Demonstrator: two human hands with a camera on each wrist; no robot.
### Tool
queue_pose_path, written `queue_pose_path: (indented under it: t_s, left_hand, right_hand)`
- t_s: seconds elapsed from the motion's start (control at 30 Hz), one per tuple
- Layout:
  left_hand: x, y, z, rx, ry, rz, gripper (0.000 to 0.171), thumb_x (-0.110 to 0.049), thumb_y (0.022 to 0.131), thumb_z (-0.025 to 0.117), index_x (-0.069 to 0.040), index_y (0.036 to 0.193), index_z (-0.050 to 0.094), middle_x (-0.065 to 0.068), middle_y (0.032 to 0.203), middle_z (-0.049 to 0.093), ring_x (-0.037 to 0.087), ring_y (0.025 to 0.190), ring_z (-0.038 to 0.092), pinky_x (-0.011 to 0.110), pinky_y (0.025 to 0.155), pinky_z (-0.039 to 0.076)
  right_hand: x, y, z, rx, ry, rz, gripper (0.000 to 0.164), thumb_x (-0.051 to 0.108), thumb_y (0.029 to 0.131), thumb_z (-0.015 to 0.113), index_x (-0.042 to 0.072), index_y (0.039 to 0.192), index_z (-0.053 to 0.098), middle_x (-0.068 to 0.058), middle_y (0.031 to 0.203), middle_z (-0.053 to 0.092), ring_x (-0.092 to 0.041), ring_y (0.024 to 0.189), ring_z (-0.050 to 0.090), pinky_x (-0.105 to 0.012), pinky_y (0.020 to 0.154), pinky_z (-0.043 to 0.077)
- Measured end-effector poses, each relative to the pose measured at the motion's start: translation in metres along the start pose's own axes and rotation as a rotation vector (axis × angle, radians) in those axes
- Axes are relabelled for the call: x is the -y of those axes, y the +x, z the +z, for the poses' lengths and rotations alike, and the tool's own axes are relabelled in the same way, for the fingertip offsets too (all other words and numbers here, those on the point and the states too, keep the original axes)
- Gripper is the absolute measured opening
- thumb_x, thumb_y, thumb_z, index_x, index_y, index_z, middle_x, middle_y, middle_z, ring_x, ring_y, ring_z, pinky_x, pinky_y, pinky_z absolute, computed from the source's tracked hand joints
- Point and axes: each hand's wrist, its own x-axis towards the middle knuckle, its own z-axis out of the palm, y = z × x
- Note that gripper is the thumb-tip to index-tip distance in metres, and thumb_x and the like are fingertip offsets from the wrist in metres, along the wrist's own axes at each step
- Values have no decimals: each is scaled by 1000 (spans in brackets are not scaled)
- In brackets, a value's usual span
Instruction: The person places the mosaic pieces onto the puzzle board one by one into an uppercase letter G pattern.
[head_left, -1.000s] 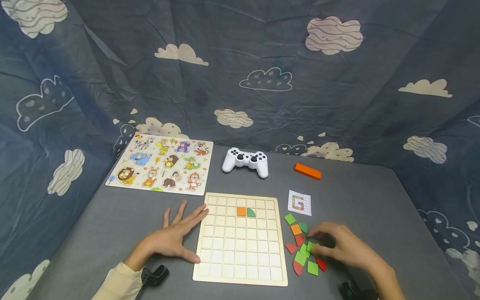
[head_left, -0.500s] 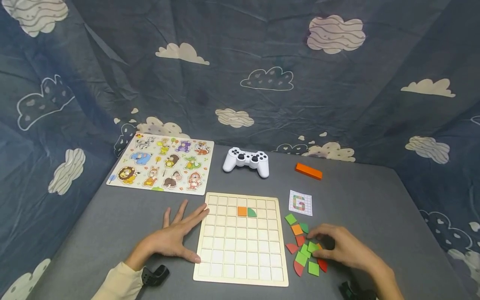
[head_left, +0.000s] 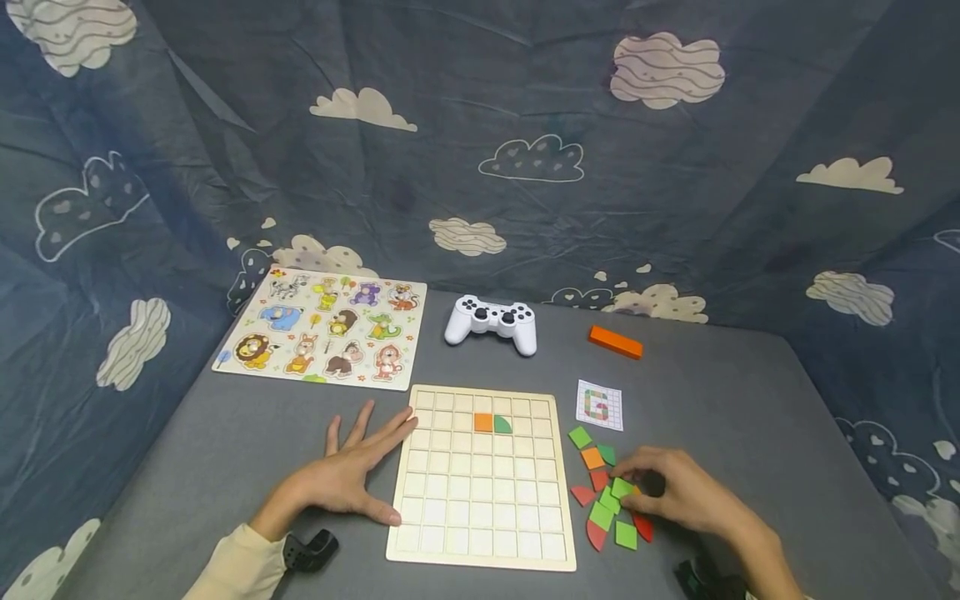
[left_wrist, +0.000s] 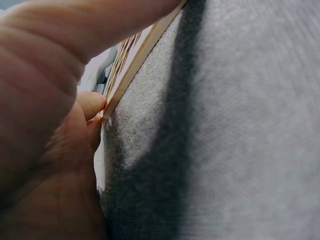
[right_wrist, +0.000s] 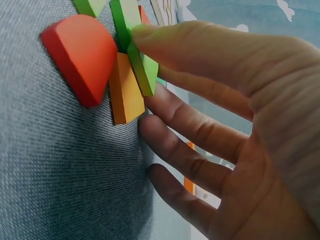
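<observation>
My left hand [head_left: 341, 479] lies spread at the left side of a pale wooden grid board [head_left: 483, 563], its thumb and fingertips on the edge. In the left wrist view, fingertips meet the board's rim [left_wrist: 131, 70]. An orange square tile [head_left: 483, 423] and a green quarter-round tile [head_left: 502, 425] sit side by side in the board's cells. Right of the board, my right hand [head_left: 686, 487] pinches a light green square tile [head_left: 622, 488] between thumb and forefinger. In the right wrist view this tile [right_wrist: 144, 70] tilts against an orange tile [right_wrist: 126, 92], near a red quarter-round tile [right_wrist: 82, 57].
Several loose green, red and orange tiles lie around my right fingers, including a green square [head_left: 626, 536]. Behind them is a small pattern card [head_left: 599, 406]. Farther back lie an orange block [head_left: 615, 342], a white game controller [head_left: 491, 323] and an animal puzzle board [head_left: 330, 329].
The light green square tile between my right fingers has shifted slightly away from me. My left hand and the board stay where they were.
</observation>
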Motion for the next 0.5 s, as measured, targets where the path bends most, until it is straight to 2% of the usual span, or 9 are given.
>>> queue_pose_path:
  t_s: [0.23, 0.5]
  left_hand:
    - [1, 1, 2, 4, -9, -2, 120, -52, 71, 86, -16, 162, 16, 9, 170, 3, 52, 146, -25, 79, 98, -26]
    - [1, 1, 1, -6, -1, 0, 120, -52, 71, 86, -17, 162, 16, 8, 170, 3, 51, 147, -24, 78, 98, -27]
  right_hand:
    - [0, 0, 1, -12, -30, -31, 31, 30, 84, 81, 18, 112, 75, 16, 93, 65, 0, 79, 55, -24, 68, 49]
    - [4, 2, -1, -87, -82, -56, 26, 26, 84, 81, 19, 108, 75, 18, 89, 63, -1, 77, 55, -24, 67, 48]
